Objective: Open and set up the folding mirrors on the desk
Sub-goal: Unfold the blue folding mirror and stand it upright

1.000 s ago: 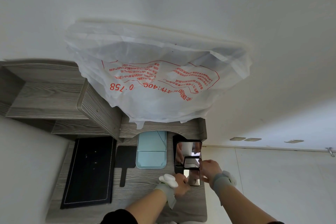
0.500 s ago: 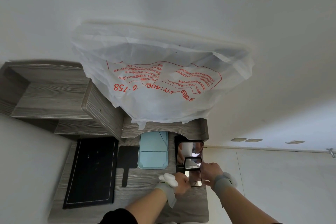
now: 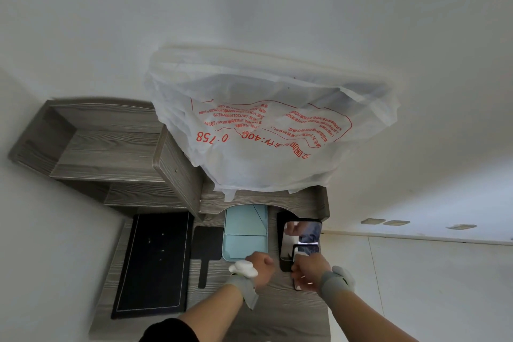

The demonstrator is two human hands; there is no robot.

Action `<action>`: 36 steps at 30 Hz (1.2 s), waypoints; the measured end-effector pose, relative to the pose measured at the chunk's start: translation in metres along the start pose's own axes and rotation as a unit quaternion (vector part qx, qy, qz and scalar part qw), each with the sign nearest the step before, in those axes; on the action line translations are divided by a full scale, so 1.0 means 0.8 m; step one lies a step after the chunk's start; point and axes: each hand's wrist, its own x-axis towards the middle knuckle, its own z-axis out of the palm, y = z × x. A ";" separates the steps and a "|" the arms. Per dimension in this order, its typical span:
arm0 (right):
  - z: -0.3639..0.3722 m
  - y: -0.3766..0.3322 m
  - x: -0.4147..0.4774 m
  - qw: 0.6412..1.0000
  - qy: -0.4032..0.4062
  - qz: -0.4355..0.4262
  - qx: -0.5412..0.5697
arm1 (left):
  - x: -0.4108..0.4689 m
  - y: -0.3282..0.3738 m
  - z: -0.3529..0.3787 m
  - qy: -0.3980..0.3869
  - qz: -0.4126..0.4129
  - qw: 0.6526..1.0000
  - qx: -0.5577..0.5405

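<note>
- The left hand (image 3: pixel 259 264) has come off the small folding mirror (image 3: pixel 304 250) that it touched a second ago. It now sits apart from it, fingers curled, at the near right corner of the light blue folding mirror (image 3: pixel 244 233). Whether it grips that edge cannot be told.
- The right hand (image 3: pixel 309 269) stays curled round the small folding mirror, holding it on the desk (image 3: pixel 277 311).
- That mirror's long axis runs away from the person. Its far leaf rises above the knuckles, glass toward the person.
- Just beyond the right hand stands the larger black mirror (image 3: pixel 294 230), facing the person.
- The light blue folding mirror lies flat, long axis also running away from the person.
- The right hand hides the small mirror's middle, and the reflections are blurred.
- Left of the left hand lies a black hand mirror (image 3: pixel 206 247).
</note>
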 end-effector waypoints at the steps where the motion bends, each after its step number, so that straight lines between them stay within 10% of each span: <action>1: 0.007 -0.003 -0.002 1.000 -0.007 -0.004 -0.004 | -0.001 -0.004 -0.005 0.009 -0.003 1.000 -0.002; 36: 0.103 -0.035 -0.003 0.924 -0.057 -0.183 -0.330 | 0.028 -0.072 -0.078 -0.008 0.010 0.957 0.291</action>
